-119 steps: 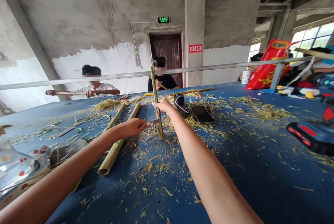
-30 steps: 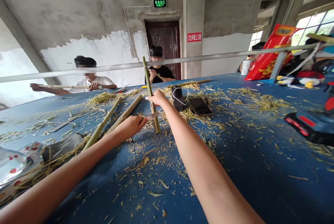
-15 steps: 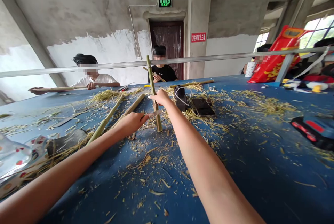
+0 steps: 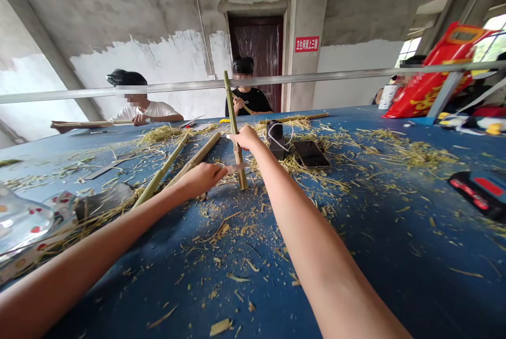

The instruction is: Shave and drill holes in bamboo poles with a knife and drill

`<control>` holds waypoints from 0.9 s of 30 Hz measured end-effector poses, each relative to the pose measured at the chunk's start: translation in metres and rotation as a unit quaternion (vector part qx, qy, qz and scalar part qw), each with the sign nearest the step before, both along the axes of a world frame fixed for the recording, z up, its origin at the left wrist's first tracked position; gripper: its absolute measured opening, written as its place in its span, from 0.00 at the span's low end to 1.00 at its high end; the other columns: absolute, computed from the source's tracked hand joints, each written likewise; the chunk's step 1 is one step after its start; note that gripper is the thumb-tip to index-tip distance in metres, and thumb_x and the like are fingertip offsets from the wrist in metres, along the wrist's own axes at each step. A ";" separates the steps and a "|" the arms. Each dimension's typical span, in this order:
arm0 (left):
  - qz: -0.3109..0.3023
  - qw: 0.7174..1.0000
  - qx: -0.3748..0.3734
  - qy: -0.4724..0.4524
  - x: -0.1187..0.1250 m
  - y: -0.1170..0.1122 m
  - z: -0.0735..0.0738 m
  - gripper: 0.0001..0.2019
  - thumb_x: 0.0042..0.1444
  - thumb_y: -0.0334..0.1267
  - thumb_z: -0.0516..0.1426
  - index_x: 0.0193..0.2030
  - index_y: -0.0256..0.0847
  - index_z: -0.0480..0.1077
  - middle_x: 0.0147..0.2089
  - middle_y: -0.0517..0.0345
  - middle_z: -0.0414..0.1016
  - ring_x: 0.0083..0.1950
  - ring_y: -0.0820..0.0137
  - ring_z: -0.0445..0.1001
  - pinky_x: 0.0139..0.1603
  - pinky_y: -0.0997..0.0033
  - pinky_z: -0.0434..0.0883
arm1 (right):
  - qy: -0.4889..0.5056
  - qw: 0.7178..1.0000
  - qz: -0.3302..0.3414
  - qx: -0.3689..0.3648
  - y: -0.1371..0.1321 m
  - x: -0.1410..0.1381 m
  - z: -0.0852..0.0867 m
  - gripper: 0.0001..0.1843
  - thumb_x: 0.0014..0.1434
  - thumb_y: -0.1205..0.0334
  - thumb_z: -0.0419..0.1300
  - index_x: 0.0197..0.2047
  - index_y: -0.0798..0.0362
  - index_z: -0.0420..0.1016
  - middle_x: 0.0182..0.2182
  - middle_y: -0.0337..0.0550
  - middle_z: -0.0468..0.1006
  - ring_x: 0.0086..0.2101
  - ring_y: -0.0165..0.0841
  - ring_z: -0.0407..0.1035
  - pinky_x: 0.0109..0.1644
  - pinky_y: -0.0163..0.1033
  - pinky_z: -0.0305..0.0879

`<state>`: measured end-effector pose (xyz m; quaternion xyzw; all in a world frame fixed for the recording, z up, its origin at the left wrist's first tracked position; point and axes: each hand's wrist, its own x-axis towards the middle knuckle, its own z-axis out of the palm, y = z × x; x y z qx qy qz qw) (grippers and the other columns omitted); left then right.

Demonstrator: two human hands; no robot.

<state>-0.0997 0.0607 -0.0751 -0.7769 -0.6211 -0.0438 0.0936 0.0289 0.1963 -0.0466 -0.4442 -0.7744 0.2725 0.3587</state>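
A thin green bamboo stick [image 4: 232, 109] stands nearly upright, its foot resting on the blue table [image 4: 356, 254]. My right hand [image 4: 245, 138] is closed around its middle. My left hand [image 4: 201, 178] grips a small knife [image 4: 237, 167], and the blade lies against the stick low down, just above the table. Bamboo shavings [image 4: 229, 228] litter the cloth below both hands.
Two longer bamboo poles [image 4: 185, 162] lie to the left of my hands. A black device with a white cable [image 4: 275, 141] and a dark phone [image 4: 310, 153] lie behind. Across the table, people [image 4: 136, 109] handle sticks. A red-black tool [image 4: 480, 194] sits at right, a patterned bag [image 4: 27, 231] at left.
The view has tilted slightly up and shifted. The knife blade stays against the lower stick with small scraping moves; both hands keep their grips.
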 end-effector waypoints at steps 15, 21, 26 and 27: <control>-0.055 0.998 -0.043 -0.008 -0.005 0.002 -0.005 0.24 0.54 0.56 0.43 0.22 0.42 0.68 0.18 0.60 0.63 0.19 0.74 0.57 0.22 0.71 0.52 | -0.014 1.000 0.014 -0.007 -0.002 0.003 -0.001 0.16 0.50 0.51 0.57 0.25 0.57 0.66 0.20 0.44 0.68 0.26 0.34 0.68 0.28 0.35 0.61; -0.099 0.993 -0.058 0.010 -0.003 -0.006 -0.006 0.26 0.56 0.55 0.40 0.23 0.42 0.69 0.17 0.58 0.64 0.17 0.73 0.57 0.23 0.70 0.52 | -0.008 1.000 0.021 0.001 -0.001 0.002 -0.001 0.16 0.48 0.51 0.59 0.23 0.55 0.64 0.17 0.42 0.66 0.24 0.32 0.65 0.27 0.34 0.60; -0.128 0.991 0.006 -0.022 -0.010 -0.013 0.012 0.20 0.57 0.51 0.42 0.27 0.42 0.66 0.20 0.59 0.63 0.20 0.72 0.60 0.24 0.72 0.55 | -0.008 0.997 0.074 -0.034 -0.001 0.003 -0.001 0.17 0.50 0.49 0.56 0.21 0.55 0.63 0.14 0.38 0.63 0.17 0.29 0.61 0.21 0.34 0.57; -0.119 0.990 0.050 -0.060 -0.011 -0.012 0.018 0.18 0.57 0.50 0.42 0.31 0.42 0.66 0.21 0.60 0.64 0.21 0.72 0.61 0.25 0.72 0.57 | -0.003 0.997 0.075 -0.031 -0.001 0.003 0.000 0.16 0.50 0.50 0.56 0.22 0.55 0.64 0.14 0.38 0.64 0.17 0.29 0.61 0.21 0.33 0.57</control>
